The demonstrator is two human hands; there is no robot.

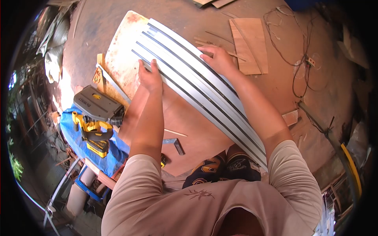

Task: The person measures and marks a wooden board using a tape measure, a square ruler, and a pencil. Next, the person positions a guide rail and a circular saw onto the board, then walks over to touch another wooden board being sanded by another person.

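A long silver metal guide rail [185,65] with black strips along its length runs from the upper middle down past my legs at the lower right. My left hand [151,78] grips its left edge, with the thumb up near the top face. Across from it, my right hand [219,59] holds the right edge, fingertips resting on the rim. Under the rail lies a reddish-brown plywood sheet [185,114]. The undersides of the rail, and any fingers beneath it, are hidden.
A yellow-and-black cordless saw [94,122] rests on a blue tarp [73,126] at left. A try square [175,144] lies on the plywood near my body. Plywood offcuts [250,45] and a cable [294,74] with a socket are on the ground at right.
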